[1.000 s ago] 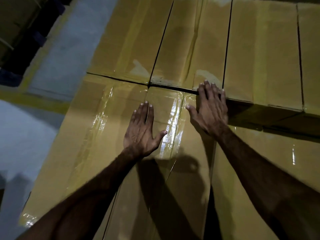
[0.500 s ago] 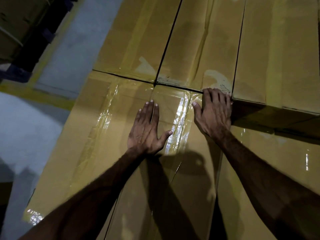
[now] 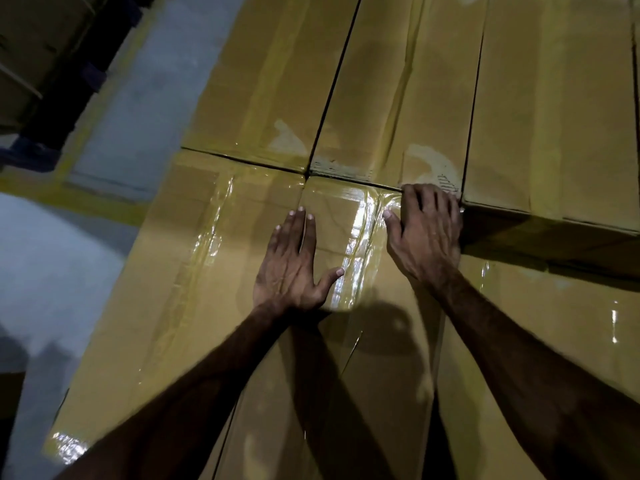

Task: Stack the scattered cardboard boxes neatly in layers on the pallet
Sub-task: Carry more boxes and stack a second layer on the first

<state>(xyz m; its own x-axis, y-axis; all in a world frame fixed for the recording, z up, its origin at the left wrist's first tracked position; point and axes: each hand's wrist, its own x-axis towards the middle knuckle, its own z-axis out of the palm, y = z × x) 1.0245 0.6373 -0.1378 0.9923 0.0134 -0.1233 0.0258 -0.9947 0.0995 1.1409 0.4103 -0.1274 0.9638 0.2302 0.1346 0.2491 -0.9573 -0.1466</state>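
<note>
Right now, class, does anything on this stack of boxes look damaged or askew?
Yes. The middle far box has torn, scuffed patches near its front edge where the surface has peeled pale. The right-hand box sits higher than its neighbours.

boxes point(image 3: 214, 271): at least 6 | hands point(image 3: 294, 268): 2 | arms: 2
</note>
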